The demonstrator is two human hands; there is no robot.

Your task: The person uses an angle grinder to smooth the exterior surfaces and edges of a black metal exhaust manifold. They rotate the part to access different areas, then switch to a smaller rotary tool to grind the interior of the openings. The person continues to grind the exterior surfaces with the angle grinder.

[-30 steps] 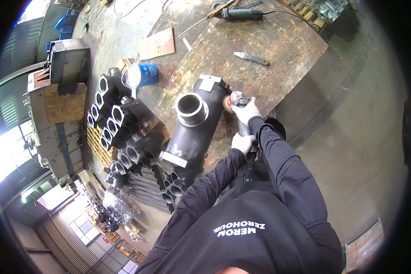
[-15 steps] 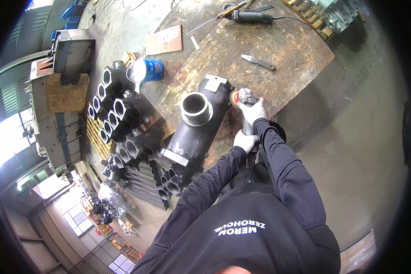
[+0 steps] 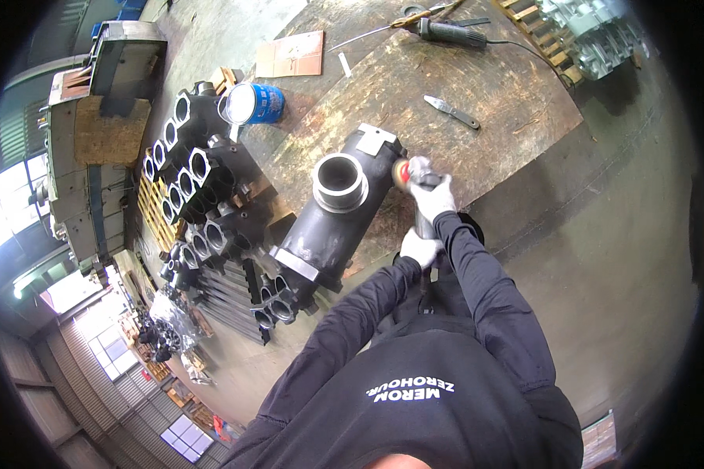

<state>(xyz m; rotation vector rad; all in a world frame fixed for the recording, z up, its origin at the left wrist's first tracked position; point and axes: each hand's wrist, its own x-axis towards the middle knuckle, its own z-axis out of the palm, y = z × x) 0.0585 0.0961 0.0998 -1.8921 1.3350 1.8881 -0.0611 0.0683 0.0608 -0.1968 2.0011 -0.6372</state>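
Note:
An angle grinder (image 3: pixel 424 227) is held in both of my white-gloved hands. My right hand (image 3: pixel 435 200) is wrapped round it close to its head, and my left hand (image 3: pixel 420 248) grips the body nearer to me. Its reddish disc (image 3: pixel 401 173) is at the right end of a large black metal casting (image 3: pixel 330 228); whether it touches cannot be made out. The casting lies slantwise on a worn worktable (image 3: pixel 352 86), with a round bare-metal port (image 3: pixel 340 182) facing up and pale machined flats at both ends.
A putty knife (image 3: pixel 451 112), a second grinder (image 3: pixel 452 33) with its cable, and a cardboard piece (image 3: pixel 289 55) lie on the table. A blue can (image 3: pixel 256 103) stands at its left edge. More black castings (image 3: pixel 203 172) rest on a pallet to the left. Grey metal parts (image 3: pixel 590 35) sit far right.
The view has shifted slightly, so the table's things appear a little higher and to the right. Both hands keep their hold on the grinder at the casting's end.

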